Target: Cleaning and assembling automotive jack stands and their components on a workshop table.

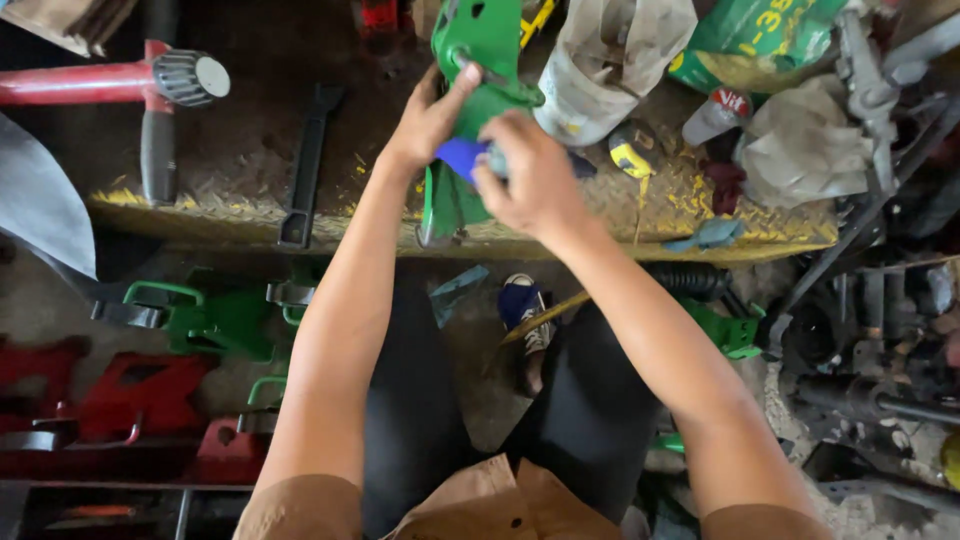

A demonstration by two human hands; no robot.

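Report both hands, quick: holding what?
Left hand: gripping the green bracket.
Right hand: closed on a blue cloth against the bracket.

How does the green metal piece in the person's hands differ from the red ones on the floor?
The green bracket stands on the bench edge, held by the left hand; the red brackets lie flat on the floor, untouched. Colours differ: green against red. Both look like painted metal parts.

Green bracket (478, 40) painted metal, glossy; bench (250, 150) prob. worn steel.
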